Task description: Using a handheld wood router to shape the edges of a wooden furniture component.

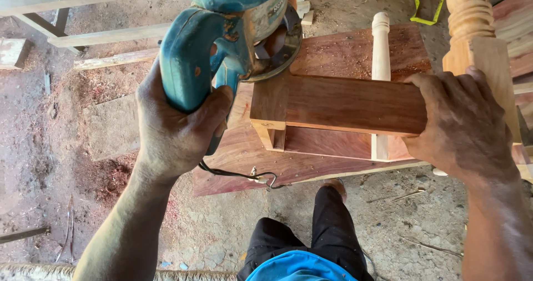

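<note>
Head view: wooden block (355, 103) lengthwise left-right.

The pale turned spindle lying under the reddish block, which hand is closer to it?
Right. The right hand grips the reddish block's end just beside the pale spindle; the left hand holds the blue power tool at the block's far end.

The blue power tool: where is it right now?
In the head view, upper left of centre: the blue power tool, gripped by the left hand, touches the reddish wooden block's left end.
</note>
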